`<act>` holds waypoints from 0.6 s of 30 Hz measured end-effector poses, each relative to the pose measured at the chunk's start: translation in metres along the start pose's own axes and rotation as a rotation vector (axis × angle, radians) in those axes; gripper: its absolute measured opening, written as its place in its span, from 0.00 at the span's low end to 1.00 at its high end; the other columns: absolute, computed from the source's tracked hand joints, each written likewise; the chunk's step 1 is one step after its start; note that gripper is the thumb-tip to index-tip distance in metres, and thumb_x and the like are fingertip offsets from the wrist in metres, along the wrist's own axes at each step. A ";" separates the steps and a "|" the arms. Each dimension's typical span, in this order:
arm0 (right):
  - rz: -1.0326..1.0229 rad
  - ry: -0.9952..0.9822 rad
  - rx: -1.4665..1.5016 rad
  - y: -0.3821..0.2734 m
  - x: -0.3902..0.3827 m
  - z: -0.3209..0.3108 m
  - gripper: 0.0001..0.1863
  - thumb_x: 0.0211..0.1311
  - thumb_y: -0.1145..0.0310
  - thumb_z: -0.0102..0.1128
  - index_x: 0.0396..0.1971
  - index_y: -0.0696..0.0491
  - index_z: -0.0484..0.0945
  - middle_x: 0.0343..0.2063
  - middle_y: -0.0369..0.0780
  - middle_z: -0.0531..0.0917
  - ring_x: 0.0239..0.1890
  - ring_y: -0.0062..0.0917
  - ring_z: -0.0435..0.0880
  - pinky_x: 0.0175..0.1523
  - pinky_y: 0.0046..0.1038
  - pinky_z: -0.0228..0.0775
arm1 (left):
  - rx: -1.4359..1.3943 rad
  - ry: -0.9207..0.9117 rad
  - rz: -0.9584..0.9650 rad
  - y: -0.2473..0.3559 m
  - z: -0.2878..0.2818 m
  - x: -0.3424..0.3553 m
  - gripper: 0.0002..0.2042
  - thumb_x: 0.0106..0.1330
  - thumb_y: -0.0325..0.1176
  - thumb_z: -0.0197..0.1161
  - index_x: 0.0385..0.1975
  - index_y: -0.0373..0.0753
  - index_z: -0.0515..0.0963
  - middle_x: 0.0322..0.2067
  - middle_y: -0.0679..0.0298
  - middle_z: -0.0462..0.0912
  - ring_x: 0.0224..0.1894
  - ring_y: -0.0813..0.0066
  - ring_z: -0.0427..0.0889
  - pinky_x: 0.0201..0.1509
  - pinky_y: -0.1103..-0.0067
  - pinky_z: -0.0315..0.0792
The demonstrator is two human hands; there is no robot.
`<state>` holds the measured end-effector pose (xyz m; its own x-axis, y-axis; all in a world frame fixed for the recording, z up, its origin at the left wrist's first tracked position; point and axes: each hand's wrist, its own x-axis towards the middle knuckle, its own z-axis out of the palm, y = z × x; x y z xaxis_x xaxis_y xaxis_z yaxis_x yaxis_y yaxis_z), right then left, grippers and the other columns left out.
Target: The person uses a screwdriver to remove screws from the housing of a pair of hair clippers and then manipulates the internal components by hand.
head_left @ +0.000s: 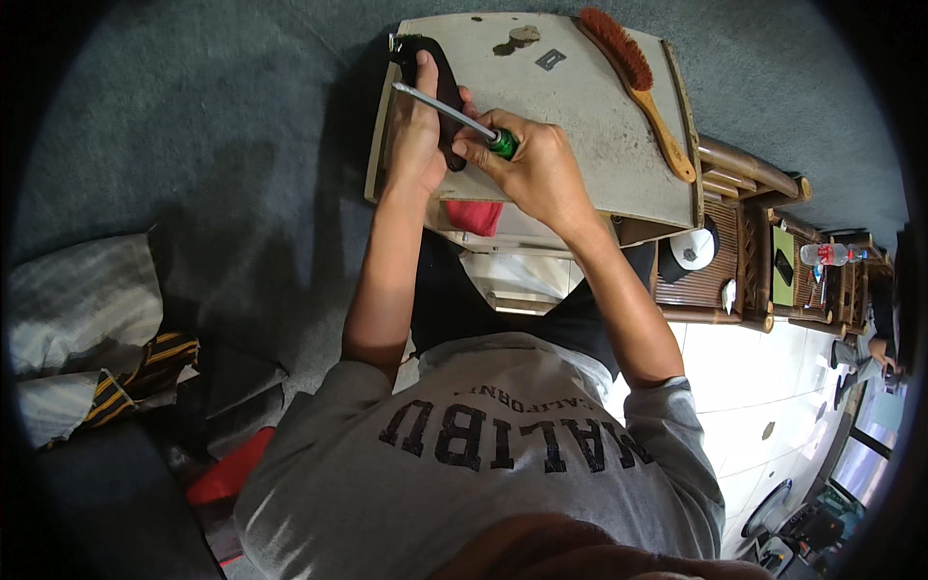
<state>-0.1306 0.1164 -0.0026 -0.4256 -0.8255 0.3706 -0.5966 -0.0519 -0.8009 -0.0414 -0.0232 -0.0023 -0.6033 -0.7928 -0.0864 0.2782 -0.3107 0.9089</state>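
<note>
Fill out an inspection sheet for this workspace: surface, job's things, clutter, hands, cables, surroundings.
Surface: worn, stained pale board used as a small worktop over grey carpet.
Job's things: green-handled screwdriver, its metal shaft pointing up-left; dark object at the board's left edge, kind unclear.
Clutter: wooden brush with reddish bristles lying along the board's right side; small grey square piece; dark stains near the far edge.
Hands: left hand pressed on the dark object; right hand gripping the screwdriver handle.
Cables: nothing seen.
Surroundings: bamboo rack with a plastic bottle on the right; folded striped cloth on the left; white tiled floor.
</note>
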 end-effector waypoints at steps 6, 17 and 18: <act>0.032 0.031 0.021 0.000 -0.001 0.001 0.13 0.64 0.63 0.77 0.42 0.56 0.88 0.26 0.44 0.89 0.27 0.23 0.87 0.38 0.29 0.78 | 0.012 -0.025 0.027 -0.002 0.000 -0.001 0.26 0.74 0.64 0.60 0.42 0.42 0.76 0.30 0.65 0.81 0.30 0.78 0.81 0.24 0.84 0.73; -0.083 0.124 0.037 0.002 -0.007 0.003 0.12 0.59 0.67 0.75 0.42 0.54 0.87 0.20 0.46 0.85 0.26 0.42 0.88 0.33 0.39 0.78 | -0.144 0.015 -0.076 -0.003 -0.001 -0.001 0.22 0.71 0.59 0.68 0.41 0.43 0.77 0.27 0.66 0.78 0.28 0.72 0.82 0.32 0.76 0.79; -0.104 0.139 0.026 0.004 -0.007 0.004 0.12 0.59 0.67 0.75 0.42 0.53 0.87 0.20 0.46 0.85 0.26 0.42 0.88 0.33 0.39 0.79 | -0.144 0.021 -0.068 -0.002 0.001 -0.001 0.22 0.72 0.58 0.68 0.40 0.43 0.77 0.27 0.66 0.78 0.28 0.72 0.82 0.32 0.76 0.79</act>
<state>-0.1271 0.1193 -0.0102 -0.4539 -0.7291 0.5123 -0.6252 -0.1491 -0.7661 -0.0418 -0.0212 -0.0039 -0.6090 -0.7778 -0.1555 0.3424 -0.4346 0.8330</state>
